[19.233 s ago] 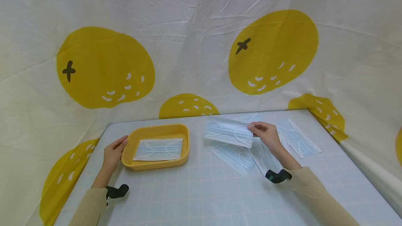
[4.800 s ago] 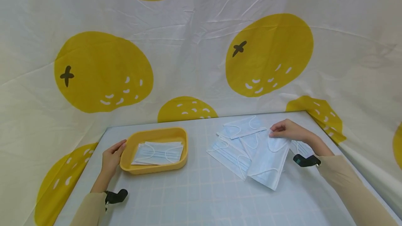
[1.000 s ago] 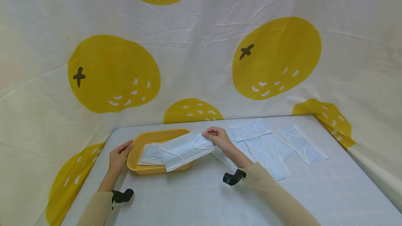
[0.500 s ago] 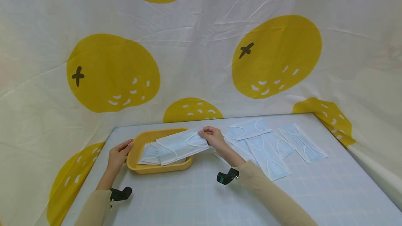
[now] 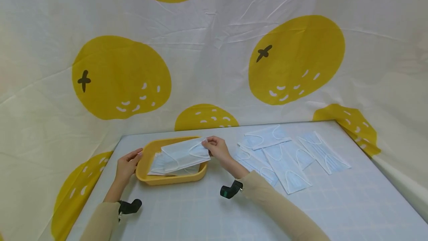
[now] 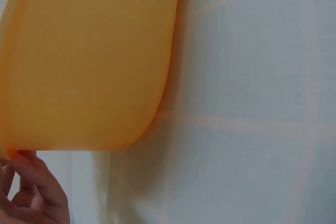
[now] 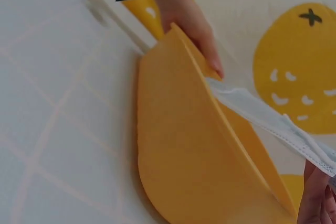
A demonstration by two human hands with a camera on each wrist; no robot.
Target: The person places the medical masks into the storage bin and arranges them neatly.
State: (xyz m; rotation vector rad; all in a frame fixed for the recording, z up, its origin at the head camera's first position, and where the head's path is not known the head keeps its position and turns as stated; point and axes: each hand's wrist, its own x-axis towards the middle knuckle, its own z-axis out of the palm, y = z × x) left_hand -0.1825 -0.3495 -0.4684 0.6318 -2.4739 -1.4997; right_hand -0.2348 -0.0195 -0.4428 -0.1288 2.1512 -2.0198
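My left hand (image 5: 126,165) grips the left end of a yellow plastic tray (image 5: 147,181); in the left wrist view its fingers (image 6: 39,179) pinch the rim. My right hand (image 5: 219,151) pinches the right end of a pale blue face mask (image 5: 182,153), whose white ear loops show on top. That mask slopes down leftward over the tray, its far end overlapping other masks (image 5: 154,166) that lie inside. In the right wrist view the mask (image 7: 273,119) slants over the tray's wall (image 7: 184,129), and the right hand's fingers (image 7: 315,190) appear at the lower right corner.
Several loose face masks (image 5: 287,163) overlap on the right side of the table, with one mask (image 5: 323,151) farthest right. A pale checked cloth (image 5: 187,215) covers the table. Behind it hangs a white curtain (image 5: 207,66) printed with yellow fruit.
Over the last second my right hand has moved left, bringing the mask further over the tray. Earlier it picked this mask from the right-hand pile. The left hand has stayed on the tray.
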